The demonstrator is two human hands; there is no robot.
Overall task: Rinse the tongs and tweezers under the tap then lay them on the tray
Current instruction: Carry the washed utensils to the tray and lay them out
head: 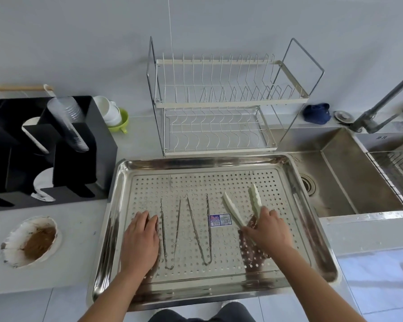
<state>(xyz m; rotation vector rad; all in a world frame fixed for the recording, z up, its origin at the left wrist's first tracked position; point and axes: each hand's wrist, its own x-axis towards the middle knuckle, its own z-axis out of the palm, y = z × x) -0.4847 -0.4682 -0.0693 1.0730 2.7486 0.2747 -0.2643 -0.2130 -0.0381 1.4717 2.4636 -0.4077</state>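
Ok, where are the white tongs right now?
In the head view, the white tongs are at the right side of the tray, just right of the sticker, with the right hand gripping their handle end.

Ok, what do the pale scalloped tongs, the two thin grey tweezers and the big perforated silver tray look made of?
Pale scalloped tongs: probably plastic, matt opaque cream, with thick moulded arms. Two thin grey tweezers: likely steel, narrow bent strips with a dull grey sheen. Big perforated silver tray: likely stainless steel, its polished rim mirrors the surroundings; the punched insert looks more brushed.
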